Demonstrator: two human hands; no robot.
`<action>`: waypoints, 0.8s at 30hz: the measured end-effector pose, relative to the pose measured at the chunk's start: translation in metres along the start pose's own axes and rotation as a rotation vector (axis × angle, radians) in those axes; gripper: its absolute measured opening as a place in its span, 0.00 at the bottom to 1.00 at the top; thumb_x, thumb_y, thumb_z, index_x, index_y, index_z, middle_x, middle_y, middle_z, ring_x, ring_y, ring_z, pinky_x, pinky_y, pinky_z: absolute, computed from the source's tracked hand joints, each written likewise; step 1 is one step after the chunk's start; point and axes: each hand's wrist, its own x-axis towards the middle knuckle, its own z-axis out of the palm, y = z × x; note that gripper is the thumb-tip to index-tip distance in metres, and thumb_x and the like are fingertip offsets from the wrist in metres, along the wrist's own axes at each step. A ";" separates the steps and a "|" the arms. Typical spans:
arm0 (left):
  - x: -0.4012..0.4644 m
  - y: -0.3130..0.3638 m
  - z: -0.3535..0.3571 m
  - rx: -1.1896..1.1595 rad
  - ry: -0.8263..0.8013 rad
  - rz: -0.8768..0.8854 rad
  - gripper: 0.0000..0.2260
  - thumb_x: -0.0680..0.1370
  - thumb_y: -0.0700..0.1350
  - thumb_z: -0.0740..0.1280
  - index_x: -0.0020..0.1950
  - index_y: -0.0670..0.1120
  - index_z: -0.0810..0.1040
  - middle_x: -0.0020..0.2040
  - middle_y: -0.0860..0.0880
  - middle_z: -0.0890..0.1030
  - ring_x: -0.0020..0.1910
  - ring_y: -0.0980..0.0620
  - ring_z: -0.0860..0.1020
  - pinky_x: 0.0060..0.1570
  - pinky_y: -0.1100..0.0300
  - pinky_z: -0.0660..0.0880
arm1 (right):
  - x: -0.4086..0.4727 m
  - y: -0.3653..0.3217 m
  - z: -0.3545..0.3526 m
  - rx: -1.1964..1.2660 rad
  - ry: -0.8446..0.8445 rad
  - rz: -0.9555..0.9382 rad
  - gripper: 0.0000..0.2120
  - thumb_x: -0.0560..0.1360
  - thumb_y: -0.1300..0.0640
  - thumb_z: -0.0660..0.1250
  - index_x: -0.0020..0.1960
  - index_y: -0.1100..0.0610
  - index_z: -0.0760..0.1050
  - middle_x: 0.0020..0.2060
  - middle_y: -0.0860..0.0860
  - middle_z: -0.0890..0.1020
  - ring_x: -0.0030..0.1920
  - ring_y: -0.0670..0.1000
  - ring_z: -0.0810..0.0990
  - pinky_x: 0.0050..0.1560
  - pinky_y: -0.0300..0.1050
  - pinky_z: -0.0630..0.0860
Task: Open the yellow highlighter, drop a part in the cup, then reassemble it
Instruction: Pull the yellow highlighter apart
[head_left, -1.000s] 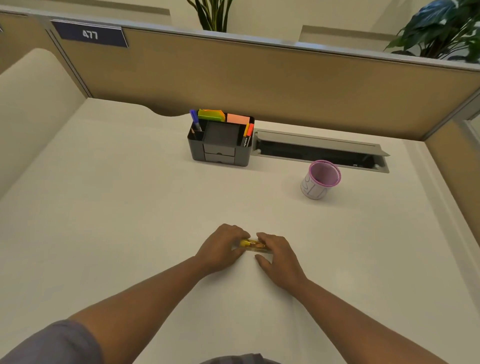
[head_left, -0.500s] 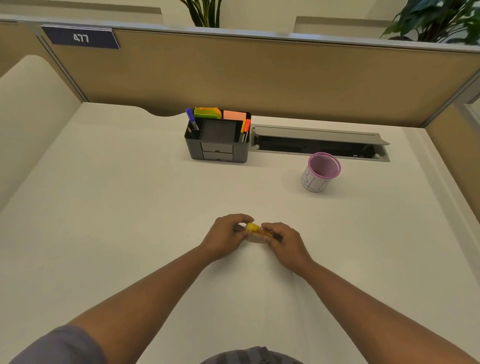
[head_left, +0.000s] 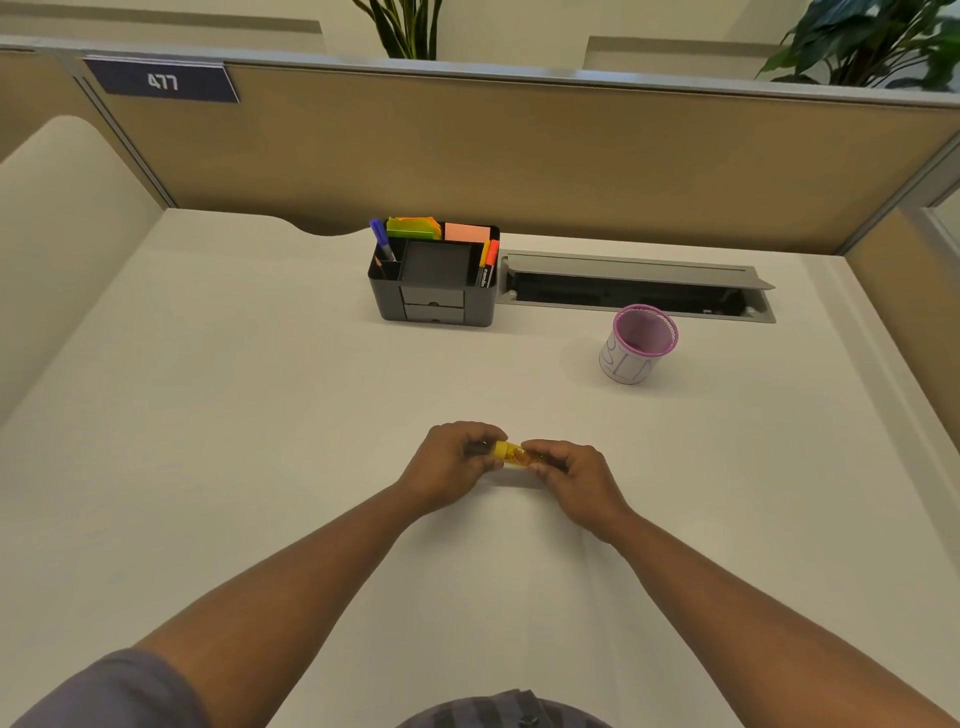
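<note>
Near the front of the pale cream desk (head_left: 208, 441), well short of the pink mesh cup with a white paper label (head_left: 638, 345), the person's two hands meet around a short yellow highlighter (head_left: 511, 454). The left hand (head_left: 451, 467) curls its fingers over one end of the highlighter, and the right hand (head_left: 576, 480) pinches the other end between thumb and fingertips, so that only the yellow middle stretch shows in the gap between them. The highlighter lies roughly level and crosswise, held just above the desk; whether its cap has come apart from the body cannot be told, since both ends are hidden inside the grips. Both bare forearms reach in from the near edge, and a grey sleeve (head_left: 104, 691) covers the left upper arm. The cup stands upright, beyond the hands and to their right, well apart from them, and its inside looks dim and hard to read. Just behind the cup a grey metal cable hatch (head_left: 636, 270) sits open in the desk surface. To the left of the cup, and level with the hatch, stands a dark grey plastic desk organiser (head_left: 434, 291) holding a blue pen, orange and red markers and blocks of green and peach sticky notes. Behind all of this, farther back than the cup, runs a tan partition wall (head_left: 519, 156) with a navy number plate (head_left: 162, 80) reading 477.
</note>
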 end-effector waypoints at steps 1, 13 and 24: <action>0.000 0.000 0.000 -0.009 0.010 -0.004 0.12 0.74 0.37 0.76 0.56 0.48 0.85 0.51 0.51 0.87 0.50 0.58 0.85 0.57 0.61 0.80 | 0.000 -0.001 0.000 0.001 0.007 0.001 0.14 0.78 0.64 0.72 0.62 0.54 0.84 0.54 0.47 0.86 0.54 0.44 0.82 0.51 0.24 0.73; -0.003 0.007 -0.005 -0.175 -0.033 -0.057 0.12 0.75 0.35 0.74 0.56 0.47 0.83 0.52 0.49 0.87 0.51 0.51 0.87 0.56 0.58 0.82 | -0.004 -0.004 -0.001 0.134 -0.017 0.066 0.14 0.78 0.65 0.71 0.60 0.53 0.83 0.54 0.48 0.86 0.55 0.47 0.83 0.57 0.41 0.79; -0.002 0.013 -0.005 -0.357 -0.050 -0.075 0.10 0.77 0.35 0.73 0.56 0.44 0.78 0.53 0.44 0.86 0.49 0.51 0.86 0.57 0.52 0.81 | -0.005 -0.012 -0.002 0.283 -0.042 0.120 0.13 0.79 0.66 0.69 0.57 0.51 0.81 0.55 0.53 0.85 0.57 0.52 0.84 0.55 0.41 0.81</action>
